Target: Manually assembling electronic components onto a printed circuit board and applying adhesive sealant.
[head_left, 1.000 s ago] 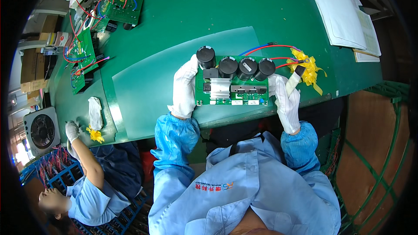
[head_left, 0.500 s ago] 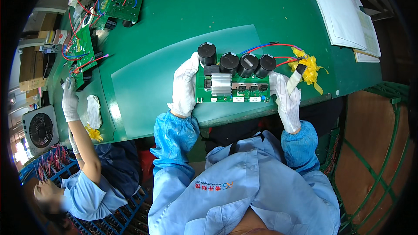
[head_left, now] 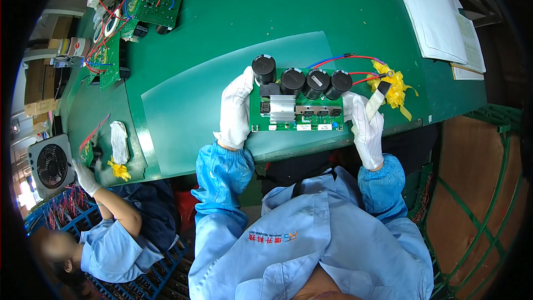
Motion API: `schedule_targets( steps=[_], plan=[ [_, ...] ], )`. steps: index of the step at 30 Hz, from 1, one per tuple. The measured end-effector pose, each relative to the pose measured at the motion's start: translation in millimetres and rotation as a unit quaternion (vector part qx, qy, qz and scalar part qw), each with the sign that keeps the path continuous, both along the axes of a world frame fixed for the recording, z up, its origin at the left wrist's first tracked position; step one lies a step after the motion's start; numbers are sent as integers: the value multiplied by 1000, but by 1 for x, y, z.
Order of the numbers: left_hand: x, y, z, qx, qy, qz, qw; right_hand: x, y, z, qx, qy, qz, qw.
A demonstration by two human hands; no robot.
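The left hand (head_left: 235,110) and right hand (head_left: 365,134) grip the circuit board (head_left: 298,102) by its side edges, mid-frame. Keep pressure even, off the black capacitors (head_left: 317,82), the right's black-tipped tool (head_left: 376,101) angled clear.

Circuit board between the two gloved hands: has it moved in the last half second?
No, not visibly: the circuit board keeps the same place against the pale sheet beneath it, with no shift to either side.

Sleeved forearms (head_left: 223,168) reach forward — gloved left fingers (head_left: 242,81) and right fingers (head_left: 359,112) gripping, well apart.
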State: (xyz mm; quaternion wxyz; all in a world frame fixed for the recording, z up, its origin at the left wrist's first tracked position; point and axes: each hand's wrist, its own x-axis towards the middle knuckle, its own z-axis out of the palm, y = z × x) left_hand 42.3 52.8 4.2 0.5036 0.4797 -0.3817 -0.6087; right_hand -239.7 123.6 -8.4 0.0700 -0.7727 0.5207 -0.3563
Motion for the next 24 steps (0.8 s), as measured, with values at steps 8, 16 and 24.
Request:
schedule_targets(
  steps=[8,16,24],
  plan=[
    [-1,-1,-10,-123,-210,6,970,-4,-5,2,14,67,21,997],
    [-1,-1,-15,-142,-334,7,932,-2,8,58,145,-81,-79,983],
    [5,-1,-26,-198,-389,-9,900,-13,38,79,189,-19,-45,981]
  ],
)
